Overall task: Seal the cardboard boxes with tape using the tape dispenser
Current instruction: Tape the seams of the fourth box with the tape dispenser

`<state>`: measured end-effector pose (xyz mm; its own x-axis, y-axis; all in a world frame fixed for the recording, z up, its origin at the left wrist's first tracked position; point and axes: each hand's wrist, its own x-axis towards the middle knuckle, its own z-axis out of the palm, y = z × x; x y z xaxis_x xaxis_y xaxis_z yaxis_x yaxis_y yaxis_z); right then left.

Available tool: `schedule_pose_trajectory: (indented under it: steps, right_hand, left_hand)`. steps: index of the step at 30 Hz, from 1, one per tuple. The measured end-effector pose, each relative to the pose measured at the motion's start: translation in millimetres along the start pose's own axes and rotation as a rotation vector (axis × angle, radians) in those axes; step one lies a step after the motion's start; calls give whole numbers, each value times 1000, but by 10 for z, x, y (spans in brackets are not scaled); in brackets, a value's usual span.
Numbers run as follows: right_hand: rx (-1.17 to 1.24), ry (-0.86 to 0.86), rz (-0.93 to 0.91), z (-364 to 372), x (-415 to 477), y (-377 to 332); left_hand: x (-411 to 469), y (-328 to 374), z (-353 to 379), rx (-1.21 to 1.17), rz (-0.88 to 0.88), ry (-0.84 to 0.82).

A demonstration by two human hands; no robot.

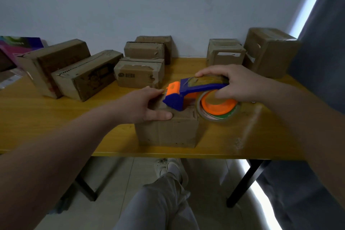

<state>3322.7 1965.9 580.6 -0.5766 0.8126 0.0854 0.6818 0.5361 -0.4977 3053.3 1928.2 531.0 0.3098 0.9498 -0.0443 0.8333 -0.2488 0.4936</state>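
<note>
The top of the near box lay mostly hidden under the left hand and tape dispenser, and the far-left colourful box was cut by the edge.

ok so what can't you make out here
Head view: front box top seam, covered by the left hand and tape dispenser.
Head view: its handle, wrapped by the right hand.
Head view: printed logo on a back box, too small to read.
</note>
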Motion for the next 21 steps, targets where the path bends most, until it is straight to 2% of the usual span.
schedule_pose_trajectory:
  steps: [5,9,15,21]
  right_hand:
    - [35,54,-7,82,8,-23]
    - [56,91,-5,226,107,-159]
    - [114,131,-22,420,260,-352]
    - [134,135,4,431,241,-345]
  left_hand:
    - [17,-31,-48,80,29,-12]
    - [5,-172,-237,95,13,-95]
    - [-68,-255,-427,-3,-31,-200]
    - [-69,-160,-208,81,5,-18]
